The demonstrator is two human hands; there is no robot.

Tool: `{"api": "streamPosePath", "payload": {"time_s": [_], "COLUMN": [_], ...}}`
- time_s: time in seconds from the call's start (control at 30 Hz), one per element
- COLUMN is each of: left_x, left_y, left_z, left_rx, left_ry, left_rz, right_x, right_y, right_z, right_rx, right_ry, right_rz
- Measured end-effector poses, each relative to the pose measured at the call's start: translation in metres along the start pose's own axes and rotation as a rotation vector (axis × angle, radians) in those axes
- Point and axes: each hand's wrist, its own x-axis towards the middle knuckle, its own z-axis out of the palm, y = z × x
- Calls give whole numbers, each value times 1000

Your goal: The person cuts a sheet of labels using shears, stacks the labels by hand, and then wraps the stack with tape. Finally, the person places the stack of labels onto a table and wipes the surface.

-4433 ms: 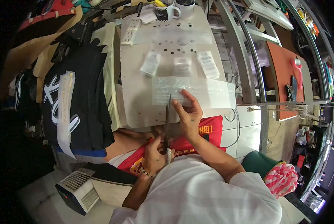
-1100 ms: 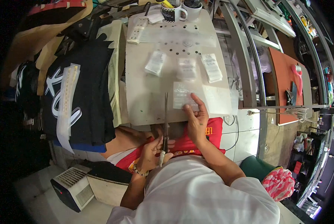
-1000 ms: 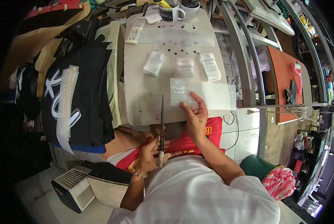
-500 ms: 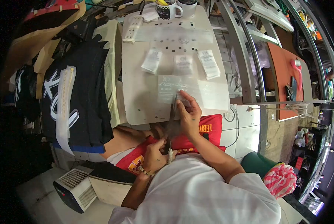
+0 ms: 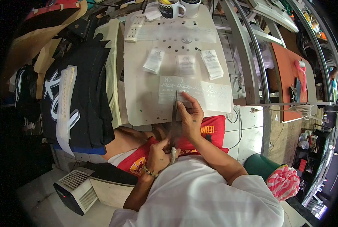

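In the head view, the person sits at a pale table (image 5: pixel 146 113) in a white shirt (image 5: pixel 206 193) and red shorts (image 5: pixel 214 132).

The left hand (image 5: pixel 159 157) has a beaded band on the wrist and is closed around the handle of long, thin scissors (image 5: pixel 174 117). The handle has a white wrap. The scissors point away from the person, and their tip is over the clear sheet (image 5: pixel 167 94).

The right hand (image 5: pixel 191 117) grips the near edge of the clear sheet with its thumb and pointing finger. The other fingers are curled. The clear sheet lies across the near part of the table and has pale writing on it.

Just past the sheet are three little see-through packs: a left pack (image 5: pixel 153 61), a middle pack (image 5: pixel 186 65) and a right pack (image 5: pixel 212 64). There are small dark dots on the table behind them. At the far end are a white power strip (image 5: pixel 135 30), a checkered mug (image 5: pixel 169 11) and a white cup (image 5: pixel 191 9).

To the left of the table, a long clear strip (image 5: pixel 64 109) lies on a pile of black cloth (image 5: pixel 95 94) with white shapes on it. A pink and white cloth (image 5: pixel 284 183) is beside a green bin (image 5: pixel 259 166) on the right.
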Motion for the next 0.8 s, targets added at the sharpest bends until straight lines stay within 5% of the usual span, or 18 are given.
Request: {"api": "streamPosePath", "payload": {"time_s": [0.8], "left_x": [2], "left_y": [-17], "left_z": [2], "left_rx": [-51], "left_ry": [66], "left_rz": [51], "right_x": [-2], "right_y": [6], "right_z": [-2], "right_rx": [-107], "right_ry": [8], "right_rz": [-79]}}
